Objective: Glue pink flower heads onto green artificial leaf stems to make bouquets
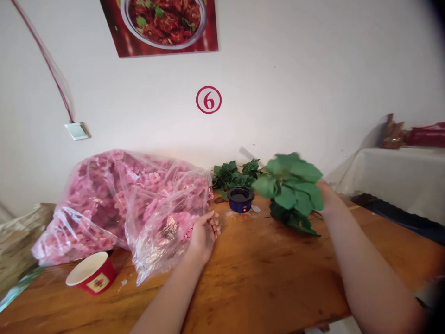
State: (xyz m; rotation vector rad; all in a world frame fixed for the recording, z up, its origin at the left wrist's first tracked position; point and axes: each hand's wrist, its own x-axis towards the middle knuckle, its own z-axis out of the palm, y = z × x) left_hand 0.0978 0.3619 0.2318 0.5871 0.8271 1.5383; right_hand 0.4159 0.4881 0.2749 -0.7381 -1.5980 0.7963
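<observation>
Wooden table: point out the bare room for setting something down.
The widest bare patch of table lies in front of the blue pot, between the left hand and right forearm; a smaller one right of that forearm. The left side is crowded with the blossom bag and red tub; behind the pot, with green leaves.

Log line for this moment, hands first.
left hand: by bag, contact unclear | right hand: holding leaves | pot: on table, red light lit

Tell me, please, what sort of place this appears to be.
Probably an eatery: a rectangular red food picture and a red circled number 6 mark the white wall, and a round red paper-like bowl stands on the brown wooden table.
</observation>
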